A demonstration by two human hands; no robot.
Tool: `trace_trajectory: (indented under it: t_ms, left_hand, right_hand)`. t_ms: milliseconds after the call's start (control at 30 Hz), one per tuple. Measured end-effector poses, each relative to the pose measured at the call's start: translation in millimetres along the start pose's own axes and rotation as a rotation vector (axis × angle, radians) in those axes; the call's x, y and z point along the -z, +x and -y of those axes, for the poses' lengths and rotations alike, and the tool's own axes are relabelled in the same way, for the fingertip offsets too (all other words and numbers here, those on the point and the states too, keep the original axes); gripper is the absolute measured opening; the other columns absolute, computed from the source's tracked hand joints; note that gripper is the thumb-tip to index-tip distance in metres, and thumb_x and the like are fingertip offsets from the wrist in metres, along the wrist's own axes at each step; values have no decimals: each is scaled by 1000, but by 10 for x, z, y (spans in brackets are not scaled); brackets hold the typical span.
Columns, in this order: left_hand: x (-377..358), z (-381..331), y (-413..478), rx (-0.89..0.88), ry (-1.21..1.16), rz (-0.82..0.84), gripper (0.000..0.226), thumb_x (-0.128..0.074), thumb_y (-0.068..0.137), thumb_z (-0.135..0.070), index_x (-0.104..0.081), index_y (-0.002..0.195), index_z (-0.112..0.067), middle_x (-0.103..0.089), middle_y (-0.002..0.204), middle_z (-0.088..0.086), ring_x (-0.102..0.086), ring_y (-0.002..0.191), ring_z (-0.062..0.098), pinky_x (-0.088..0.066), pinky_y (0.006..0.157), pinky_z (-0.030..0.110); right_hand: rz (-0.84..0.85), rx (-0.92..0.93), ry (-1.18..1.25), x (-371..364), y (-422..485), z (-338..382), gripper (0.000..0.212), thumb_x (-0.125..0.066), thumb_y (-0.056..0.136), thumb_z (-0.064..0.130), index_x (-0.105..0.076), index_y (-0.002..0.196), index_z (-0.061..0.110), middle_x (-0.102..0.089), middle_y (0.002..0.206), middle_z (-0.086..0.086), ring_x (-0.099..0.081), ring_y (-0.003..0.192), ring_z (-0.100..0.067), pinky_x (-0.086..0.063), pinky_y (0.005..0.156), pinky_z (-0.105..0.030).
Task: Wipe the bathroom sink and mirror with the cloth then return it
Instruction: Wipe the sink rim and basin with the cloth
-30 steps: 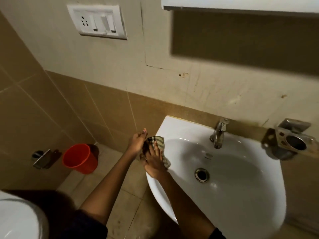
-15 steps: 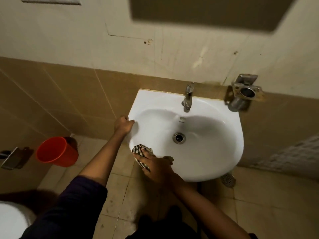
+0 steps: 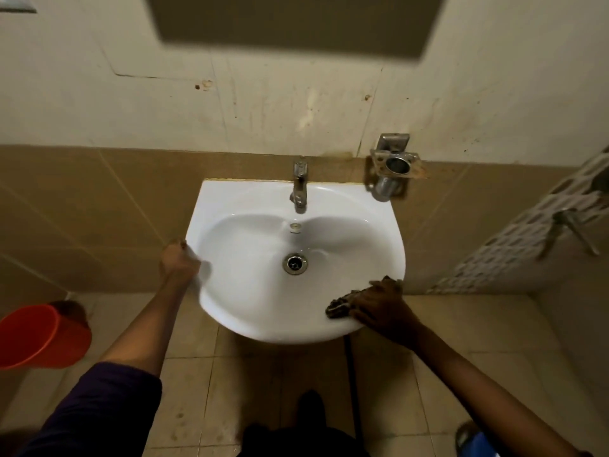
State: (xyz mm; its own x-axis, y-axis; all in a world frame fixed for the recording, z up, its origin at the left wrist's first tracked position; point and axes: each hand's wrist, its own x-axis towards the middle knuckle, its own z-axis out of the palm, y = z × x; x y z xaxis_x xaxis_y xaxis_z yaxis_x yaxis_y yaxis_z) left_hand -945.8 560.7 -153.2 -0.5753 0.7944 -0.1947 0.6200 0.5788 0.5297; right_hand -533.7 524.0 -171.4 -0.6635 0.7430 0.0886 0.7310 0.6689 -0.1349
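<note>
While the sink (image 3: pixel 250 196) is clenched at its left rim by the left hand (image 3: pixel 178 262), the cloth (image 3: pixel 338 306), soft, limp and likely damp, is pressed on the front-right rim under the right hand (image 3: pixel 379 306), seemingly flat-fingered in the dimness, and is best gathered mid-bunch.

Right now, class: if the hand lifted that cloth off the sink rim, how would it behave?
Probably floppy: the cloth lies bunched in folds under the right hand. Likely light, being small beside that hand. It may slide on the glossy sink rim.
</note>
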Motion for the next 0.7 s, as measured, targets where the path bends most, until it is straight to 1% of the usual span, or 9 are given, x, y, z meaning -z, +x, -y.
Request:
trace_trajectory:
  t_ms: [67,133,233,300,400,467,533,600,700]
  left_hand:
    - [2,0,12,-3,26,-2,47,-70,73,0,-56,117,6,-61,119,29,-58,111,44,-47,92,46]
    - [-5,-2,27,0,37,-10,45,-70,73,1,-57,115,7,-61,117,30,-58,109,44,-47,92,45]
    - [-15,-16,34,26,43,-16,48,-71,72,1,-57,118,6,-61,119,29,-58,111,43,-46,94,45]
    - [-23,-22,50,47,65,-15,51,-72,72,0,-56,120,5,-60,121,28,-57,113,42,-45,95,44]
    - [-46,-30,71,72,91,-14,54,-73,71,1,-54,121,5,-60,122,28,-56,115,43,-45,95,46]
    - [-72,-49,73,87,89,-30,52,-70,72,3,-54,121,5,-60,122,28,-56,114,44,-46,95,46]
    - [-92,-79,46,98,48,-51,48,-65,72,7,-55,119,6,-60,120,29,-56,113,44,-46,95,47]
    - [-84,-102,40,111,7,-68,45,-62,73,8,-56,117,6,-60,119,30,-56,113,44,-47,95,46]
    - [-24,-96,53,127,-34,-58,45,-65,71,8,-58,116,5,-61,118,28,-58,112,42,-47,94,44]
  right_hand:
    - [45,-163,80,130,-21,-317,49,-34,96,50,-71,96,18,-73,106,0,-66,102,-16,-19,104,-37]
    - [172,-323,181,207,37,-562,40,-43,96,41,-63,119,15,-55,136,-4,-45,131,-18,-1,113,-44]
    - [239,-333,85,232,315,-817,43,-43,95,36,-50,134,20,-32,152,-5,-20,144,-18,10,114,-52]
    - [286,-322,-42,268,562,-961,40,-51,95,27,-49,135,19,-28,154,-11,-22,143,-25,4,114,-56]
    - [345,-188,-274,226,904,-1154,48,-83,67,24,-69,112,16,-59,129,-19,-58,118,-31,-28,106,-59]
    - [380,-136,-357,153,1030,-1203,49,-89,53,32,-75,98,21,-71,112,-11,-66,105,-26,-39,101,-53]
    - [400,-68,-416,64,1046,-1177,42,-80,62,40,-75,99,21,-72,109,-5,-66,107,-24,-45,98,-51]
    - [438,-33,-442,-43,994,-1135,41,-53,81,45,-72,107,19,-72,110,-4,-65,109,-26,-32,106,-52]
    - [547,-141,-356,-76,887,-822,65,-9,92,45,-59,124,19,-66,123,-8,-60,116,-29,-17,105,-51]
